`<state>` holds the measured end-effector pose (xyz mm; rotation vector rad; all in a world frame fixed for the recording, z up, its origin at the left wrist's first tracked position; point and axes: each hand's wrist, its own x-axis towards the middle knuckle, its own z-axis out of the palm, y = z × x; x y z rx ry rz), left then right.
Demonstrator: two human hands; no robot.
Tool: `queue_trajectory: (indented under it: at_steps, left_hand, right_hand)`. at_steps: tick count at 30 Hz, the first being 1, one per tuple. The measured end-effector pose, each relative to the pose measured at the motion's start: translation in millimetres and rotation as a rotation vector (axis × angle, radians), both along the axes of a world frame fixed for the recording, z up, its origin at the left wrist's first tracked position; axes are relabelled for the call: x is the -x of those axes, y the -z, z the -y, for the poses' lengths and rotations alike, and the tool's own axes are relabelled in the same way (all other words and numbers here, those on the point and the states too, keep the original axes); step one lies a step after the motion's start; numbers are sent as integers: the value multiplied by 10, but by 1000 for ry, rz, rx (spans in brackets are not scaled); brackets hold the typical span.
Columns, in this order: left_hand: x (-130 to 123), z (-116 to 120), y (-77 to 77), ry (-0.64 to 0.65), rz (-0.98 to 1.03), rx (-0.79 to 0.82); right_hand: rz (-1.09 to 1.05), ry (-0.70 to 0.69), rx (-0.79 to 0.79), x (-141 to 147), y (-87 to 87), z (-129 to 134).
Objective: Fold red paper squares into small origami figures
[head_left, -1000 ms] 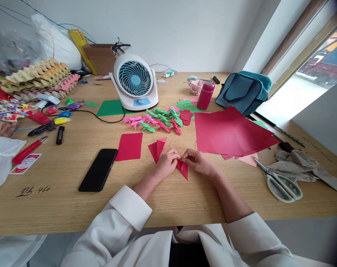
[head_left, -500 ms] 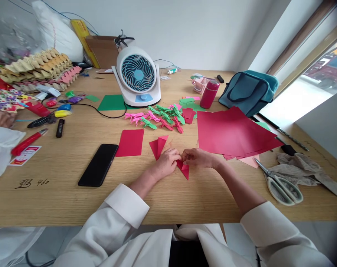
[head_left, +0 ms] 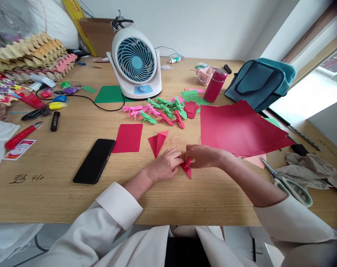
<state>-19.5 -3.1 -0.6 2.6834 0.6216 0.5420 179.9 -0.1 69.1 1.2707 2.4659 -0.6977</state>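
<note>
The handheld folded piece (head_left: 188, 171) is matt paper, the tabletop (head_left: 168, 202) smooth grained wood, the far fan (head_left: 136, 63) smooth plastic, the far-right bag (head_left: 250, 82) matt cloth, and the scissor blades (head_left: 270, 169) smooth metal.

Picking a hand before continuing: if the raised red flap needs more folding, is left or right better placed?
Probably the right hand: it seems to pinch the raised flap, while the left hand covers the far end of the folded red paper and looks suited to steadying it.
</note>
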Motion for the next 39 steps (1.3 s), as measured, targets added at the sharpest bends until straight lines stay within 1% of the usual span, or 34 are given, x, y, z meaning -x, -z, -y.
queue_trajectory:
  at_steps: [6,9,13,16,20,24,26,29,34,39]
  left_hand:
    - [-36,20,-46,-12,-41,-39]
    - [-47,15,-63,-29,-57,-19]
    - [-60,0,-54,-70,-63,20]
    - [-71,-9,-36,-97,-66,29]
    - [-83,-14,-34,-120,-64,14]
    - [-88,-17,-47,-119,-65,12]
    - [-87,-19,-52,-117,-69,16]
    - [-85,-23,-61,-111,-79,28]
    - [-92,-27,-79,-105,-74,47]
    - [-101,-28,-82,-137,-63,54]
  right_hand:
    - [122,-41,36,52,-49,-70]
    - [156,-63,82,64,-68,-150]
    - [157,-51,135,4,-73,-238]
    - [87,-35,146,-96,-43,-251]
    - [-66,-2,121,-219,37,-199]
    - [-234,-10,154,-251,133,-110]
    - [-263,-13,125,-251,179,-64]
    - [-253,17,50,-260,221,-3]
    - [-204,48,-3,-265,221,56]
    - [-247,90,-58,-229,255,96]
